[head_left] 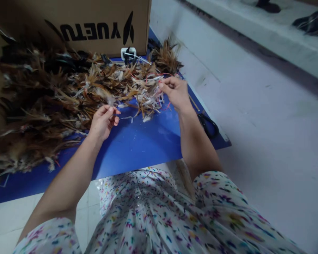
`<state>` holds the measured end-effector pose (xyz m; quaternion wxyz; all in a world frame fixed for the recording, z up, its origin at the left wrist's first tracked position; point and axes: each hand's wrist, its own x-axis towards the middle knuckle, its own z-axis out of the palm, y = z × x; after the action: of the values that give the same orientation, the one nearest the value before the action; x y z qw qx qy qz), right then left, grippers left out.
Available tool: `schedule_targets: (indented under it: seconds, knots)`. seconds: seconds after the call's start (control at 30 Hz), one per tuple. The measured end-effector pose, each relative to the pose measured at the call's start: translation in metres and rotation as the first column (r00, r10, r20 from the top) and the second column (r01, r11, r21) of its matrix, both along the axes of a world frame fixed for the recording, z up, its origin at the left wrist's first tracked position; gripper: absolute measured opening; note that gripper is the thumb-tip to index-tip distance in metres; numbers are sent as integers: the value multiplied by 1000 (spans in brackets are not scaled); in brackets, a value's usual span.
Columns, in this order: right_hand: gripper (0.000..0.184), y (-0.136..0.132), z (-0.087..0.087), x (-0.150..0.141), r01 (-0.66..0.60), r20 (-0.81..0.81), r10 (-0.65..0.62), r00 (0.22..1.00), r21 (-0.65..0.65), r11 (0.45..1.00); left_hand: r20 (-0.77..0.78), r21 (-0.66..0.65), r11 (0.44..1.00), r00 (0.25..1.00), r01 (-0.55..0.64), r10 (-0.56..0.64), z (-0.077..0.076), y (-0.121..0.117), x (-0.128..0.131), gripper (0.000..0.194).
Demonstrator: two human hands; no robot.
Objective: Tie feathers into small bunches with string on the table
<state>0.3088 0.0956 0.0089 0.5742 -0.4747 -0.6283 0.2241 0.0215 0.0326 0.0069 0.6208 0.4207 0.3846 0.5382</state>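
Fingertips of the left hand (104, 121) pinch a single feather (110, 100), its fluffy pale base just above the thumb; a thin clear strip (129, 118) sticks out from beside the same fingers, over the bench. The right hand (176, 91) has thumb and forefinger pressed together, seemingly on a red thread (167, 107), though the exact grip is too small to tell. Just beside those fingertips lies a bunch of pale-ended feathers (150, 98), with loops of the thread around it. Beyond and to the left, a large heap of brown and black feathers (77, 95) spreads across the blue bench (140, 144). Farther out are a black looped object (210, 127) near the right forearm, a white plastic piece (128, 53), and a cardboard box (101, 21) printed with upside-down lettering. A pale wall (262, 106) runs along the right.

The loose red loops could snag or tangle among the quills if pulled. The light feather could slip or bend if the left pinch slackens or tightens too hard.
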Motion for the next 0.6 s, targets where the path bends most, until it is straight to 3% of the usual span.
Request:
schedule_targets:
  seconds: [0.13, 0.33, 0.43, 0.6]
  knots:
    - [36, -7, 5, -9, -140, 82, 142, 986, -31, 990, -8, 79, 997, 1000, 10, -10, 5, 0, 12, 41]
    - [41, -20, 10, -25, -311, 258, 320, 912, -73, 947, -184, 146, 980, 977, 133, -105, 12, 12, 56, 31]
    - [34, -23, 10, -29, -328, 302, 342, 890, -95, 940, -203, 135, 977, 970, 166, -137, 11, 19, 74, 27]
    - [23, -23, 11, -26, -256, 360, 283, 889, -123, 959, -168, 83, 992, 983, 91, -76, 8, 21, 80, 22]
